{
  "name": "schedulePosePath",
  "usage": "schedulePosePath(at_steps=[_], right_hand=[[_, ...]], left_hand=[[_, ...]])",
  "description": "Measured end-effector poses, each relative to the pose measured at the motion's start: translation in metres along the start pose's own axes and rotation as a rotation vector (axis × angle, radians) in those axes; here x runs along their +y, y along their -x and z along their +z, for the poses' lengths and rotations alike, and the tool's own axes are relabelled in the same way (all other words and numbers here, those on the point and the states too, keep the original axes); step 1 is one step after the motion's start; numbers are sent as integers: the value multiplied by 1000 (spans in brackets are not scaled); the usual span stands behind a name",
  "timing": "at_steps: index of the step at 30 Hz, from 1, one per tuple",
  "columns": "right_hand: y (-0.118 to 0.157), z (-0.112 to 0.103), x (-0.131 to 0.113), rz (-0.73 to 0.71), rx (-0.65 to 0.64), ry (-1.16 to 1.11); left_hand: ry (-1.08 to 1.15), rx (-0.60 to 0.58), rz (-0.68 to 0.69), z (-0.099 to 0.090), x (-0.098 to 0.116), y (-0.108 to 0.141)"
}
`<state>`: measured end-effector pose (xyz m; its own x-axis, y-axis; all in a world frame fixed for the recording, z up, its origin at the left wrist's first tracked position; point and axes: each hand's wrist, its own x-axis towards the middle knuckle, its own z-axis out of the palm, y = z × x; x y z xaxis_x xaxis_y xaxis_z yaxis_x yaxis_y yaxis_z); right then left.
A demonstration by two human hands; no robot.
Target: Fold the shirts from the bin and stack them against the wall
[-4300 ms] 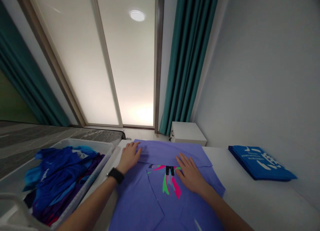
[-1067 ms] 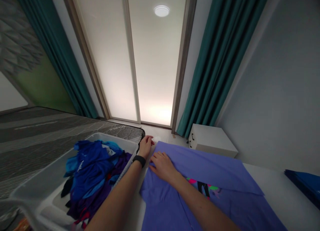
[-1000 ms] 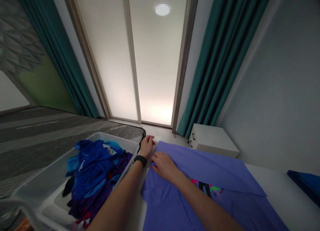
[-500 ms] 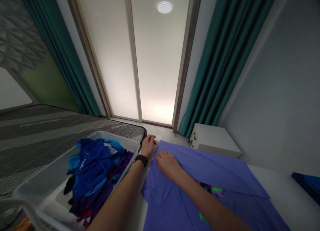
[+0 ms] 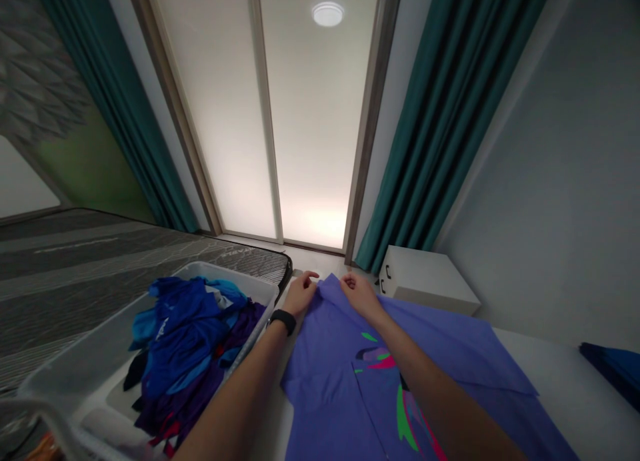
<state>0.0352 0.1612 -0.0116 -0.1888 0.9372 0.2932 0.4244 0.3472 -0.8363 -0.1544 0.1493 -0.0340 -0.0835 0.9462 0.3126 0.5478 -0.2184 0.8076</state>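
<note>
A purple garment [image 5: 325,354] with a green, pink and dark print lies spread over a white surface. At its far left corner, my left hand [image 5: 301,293] has its fingers bent around the cloth edge, wearing a black band on the wrist. My right hand [image 5: 360,294] pinches the far edge of the same garment a little to the right, and a small peak of cloth stands between both hands. My right forearm hides part of the print.
Left of the garment is a white plastic bin [image 5: 255,284] holding crumpled blue and purple clothes [image 5: 185,334]. Beyond are a grey patterned mattress [image 5: 150,244] and a white drawer cabinet [image 5: 425,278]. A dark blue cloth [image 5: 613,368] lies at the far right.
My right hand has moved up and away from me to the garment's far edge, lifting the cloth into a fold and uncovering more of the print. My left hand has come onto the corner.
</note>
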Motion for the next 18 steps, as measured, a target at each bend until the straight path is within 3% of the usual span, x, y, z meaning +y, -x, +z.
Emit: schedulePosePath(at_steps=[5, 13, 18], right_hand=[[-2, -10, -6, -35, 34, 0], [2, 3, 7, 82, 53, 110], [2, 5, -2, 65, -20, 229]], left_hand=[[-72, -102, 65, 3, 5, 0], [-154, -127, 80, 1, 6, 0], [-197, -128, 77, 2, 7, 2]])
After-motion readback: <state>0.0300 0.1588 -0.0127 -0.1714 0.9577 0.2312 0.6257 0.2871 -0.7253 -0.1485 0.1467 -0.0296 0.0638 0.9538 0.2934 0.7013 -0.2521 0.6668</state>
